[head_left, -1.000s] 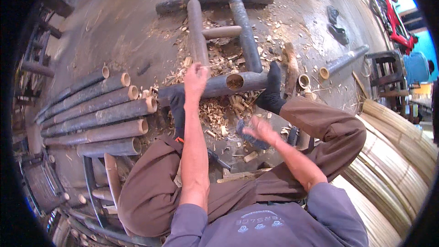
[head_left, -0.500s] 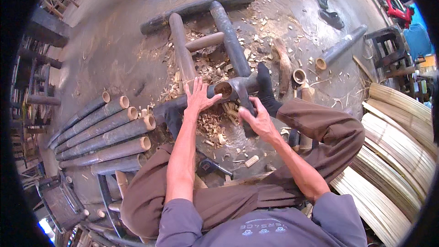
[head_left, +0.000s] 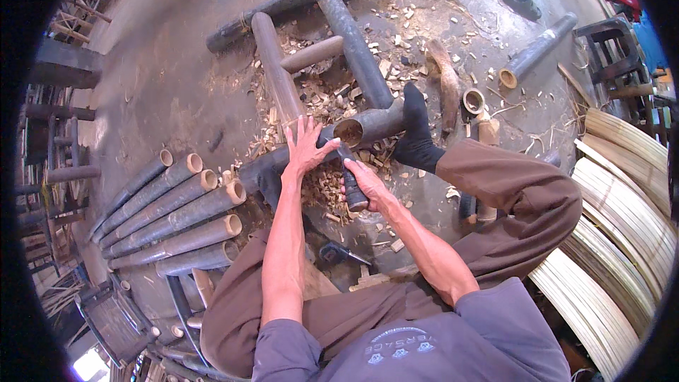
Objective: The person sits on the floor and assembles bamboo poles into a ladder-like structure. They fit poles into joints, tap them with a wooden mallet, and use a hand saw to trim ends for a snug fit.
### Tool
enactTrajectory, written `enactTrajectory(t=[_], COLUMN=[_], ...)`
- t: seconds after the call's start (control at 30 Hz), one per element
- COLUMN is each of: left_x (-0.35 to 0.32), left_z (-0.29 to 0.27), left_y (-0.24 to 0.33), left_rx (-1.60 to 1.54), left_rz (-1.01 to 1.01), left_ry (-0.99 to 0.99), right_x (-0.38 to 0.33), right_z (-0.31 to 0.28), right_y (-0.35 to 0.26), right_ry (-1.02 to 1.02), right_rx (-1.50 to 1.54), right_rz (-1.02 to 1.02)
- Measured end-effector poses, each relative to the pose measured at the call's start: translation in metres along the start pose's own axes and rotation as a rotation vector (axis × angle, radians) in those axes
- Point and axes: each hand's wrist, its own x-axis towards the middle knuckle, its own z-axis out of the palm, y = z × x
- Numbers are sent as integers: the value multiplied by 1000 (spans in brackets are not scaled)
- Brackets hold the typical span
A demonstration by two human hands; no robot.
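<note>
A dark bamboo frame lies before me, its two long poles joined by a short rung point(head_left: 312, 54) and by crosswise poles at the far and near ends. My left hand point(head_left: 305, 150) rests on the near crosswise pole point(head_left: 380, 124), fingers spread, where the left long pole point(head_left: 277, 67) meets it. Beside it, an open round hole point(head_left: 347, 132) shows in the near pole. My right hand point(head_left: 368, 187) is closed around the black handle of a hammer point(head_left: 356, 198), its butt toward me. The hammer's head end lies by my left thumb and is partly hidden. My socked foot point(head_left: 419, 131) presses against the near pole's right end.
Several cut bamboo poles point(head_left: 177, 209) lie at left. Pale split bamboo strips point(head_left: 601, 269) are stacked at right. A power drill point(head_left: 336, 251) lies between my legs. Wood chips point(head_left: 332, 102) litter the floor. A loose bamboo pole point(head_left: 541, 46) and sandals point(head_left: 520, 3) lie far right.
My right hand has moved left and toward me with the hammer, whose head has come away from beside the hole to my left thumb. My left hand stays on the joint. The view has shifted slightly.
</note>
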Motion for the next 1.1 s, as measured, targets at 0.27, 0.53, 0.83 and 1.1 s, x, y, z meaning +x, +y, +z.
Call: enactTrajectory(t=[0.27, 0.53, 0.83, 1.1], left_x=[1, 17, -6, -1], left_z=[9, 20, -17, 7], left_y=[20, 35, 65, 82], left_rx=[-64, -40, -146, -20], left_rz=[-148, -153, -218, -231], left_ry=[153, 232, 89, 216], right_x=[17, 84, 23, 6], right_z=[23, 49, -13, -19], right_y=[7, 46, 9, -17], right_ry=[171, 722, -149, 141], right_rx=[98, -91, 359, -362], right_rz=[-127, -563, -49, -75])
